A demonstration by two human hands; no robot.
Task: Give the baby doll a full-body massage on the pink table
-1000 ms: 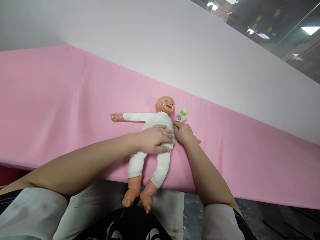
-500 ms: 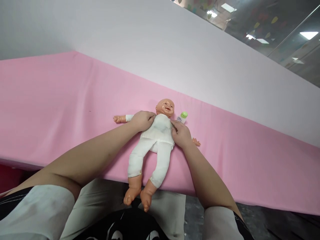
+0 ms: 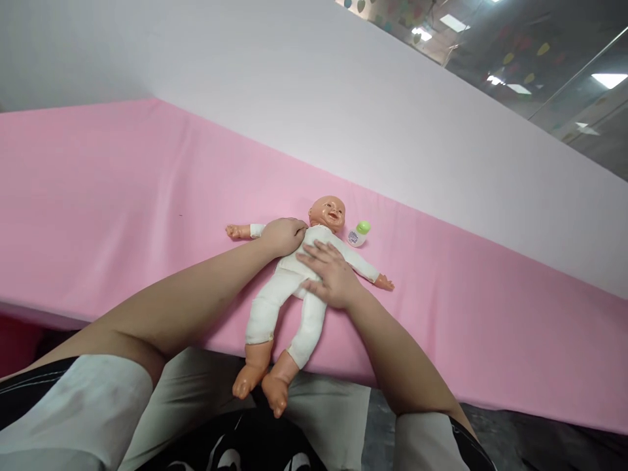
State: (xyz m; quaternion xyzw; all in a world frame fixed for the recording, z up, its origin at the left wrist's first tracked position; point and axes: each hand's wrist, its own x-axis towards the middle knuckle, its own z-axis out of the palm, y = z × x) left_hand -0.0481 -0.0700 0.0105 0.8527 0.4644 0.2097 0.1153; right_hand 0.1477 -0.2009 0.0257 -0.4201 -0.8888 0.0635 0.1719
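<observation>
Doll (image 3: 294,275) lies face-up on pink sheet (image 3: 122,196), head far, both feet past near edge. Wears white suit; arms spread left & right. Left hand (image 3: 283,235) curled, fingers bunched on doll's left-side shoulder, pinching cloth. Right hand (image 3: 330,275) flat, fingers spread wide, palm down on belly, gripping nothing. Bottle (image 3: 358,233) w/ green cap lies just right of head, apart from both hands.

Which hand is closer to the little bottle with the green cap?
The right hand. It lies flat on the doll's tummy, below and left of the bottle. The left hand is farther away, curled on the doll's other shoulder.
</observation>
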